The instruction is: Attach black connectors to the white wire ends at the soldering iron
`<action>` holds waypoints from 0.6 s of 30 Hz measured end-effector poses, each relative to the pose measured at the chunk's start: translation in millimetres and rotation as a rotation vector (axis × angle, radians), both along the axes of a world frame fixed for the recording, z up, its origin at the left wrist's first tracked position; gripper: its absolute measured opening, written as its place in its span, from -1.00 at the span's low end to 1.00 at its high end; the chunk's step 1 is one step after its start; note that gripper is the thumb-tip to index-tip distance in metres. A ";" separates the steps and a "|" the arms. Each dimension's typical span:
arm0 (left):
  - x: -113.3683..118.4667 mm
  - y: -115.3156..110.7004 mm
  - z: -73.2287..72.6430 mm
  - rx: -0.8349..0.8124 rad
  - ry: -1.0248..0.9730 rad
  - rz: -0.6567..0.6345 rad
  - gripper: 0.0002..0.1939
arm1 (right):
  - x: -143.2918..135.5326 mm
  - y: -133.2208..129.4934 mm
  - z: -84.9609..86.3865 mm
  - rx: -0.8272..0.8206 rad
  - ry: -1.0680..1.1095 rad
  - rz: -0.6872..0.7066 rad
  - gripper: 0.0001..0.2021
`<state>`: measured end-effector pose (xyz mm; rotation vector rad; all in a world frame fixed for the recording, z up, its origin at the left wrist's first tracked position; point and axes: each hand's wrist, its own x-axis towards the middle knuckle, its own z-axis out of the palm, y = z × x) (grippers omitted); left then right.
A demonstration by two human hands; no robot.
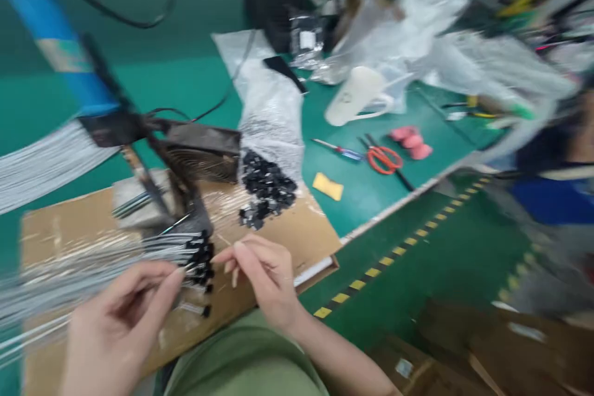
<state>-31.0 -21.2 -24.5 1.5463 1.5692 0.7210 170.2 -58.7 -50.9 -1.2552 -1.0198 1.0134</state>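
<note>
Grey-white cables (106, 272) run in from the left over a cardboard sheet (306, 229), their black connector ends (202, 260) bunched near the middle. My left hand (125, 315) is over the cables with thumb and forefinger pinched; what is between them is too small and blurred to name. Just right of the connectors is my right hand (262, 272), its thumb and forefinger closed together near the tips, and anything they hold cannot be made out. Loose black parts (266, 189) spill from a clear plastic bag (273, 111) beyond my right hand.
A blue-wrapped post (60, 31) with a dark tool head stands at the left. Right of the bag lie a yellow piece (328, 186), a screwdriver (341, 150), orange-handled scissors (384, 159), pink pieces (411, 141) and a white holder (355, 96). Cardboard boxes (464, 346) are on the floor.
</note>
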 end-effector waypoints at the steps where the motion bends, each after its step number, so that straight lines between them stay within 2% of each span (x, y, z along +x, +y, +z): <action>1: -0.9 -2.2 2.9 -0.056 -0.052 -0.021 -0.69 | -2.8 0.7 -1.6 -0.025 0.051 0.032 -0.65; 5: 9.6 -3.3 13.1 -0.104 -0.162 0.047 -0.82 | -17.2 2.9 -2.6 -0.095 0.180 0.130 -0.76; 10: 20.8 -9.6 22.6 -0.175 -0.219 0.144 -0.84 | -26.3 5.9 5.8 -0.125 0.264 0.146 -0.79; 18: 17.9 -13.1 18.0 -0.211 -0.264 0.121 -0.83 | -25.0 5.5 5.8 -0.164 0.345 0.177 -0.83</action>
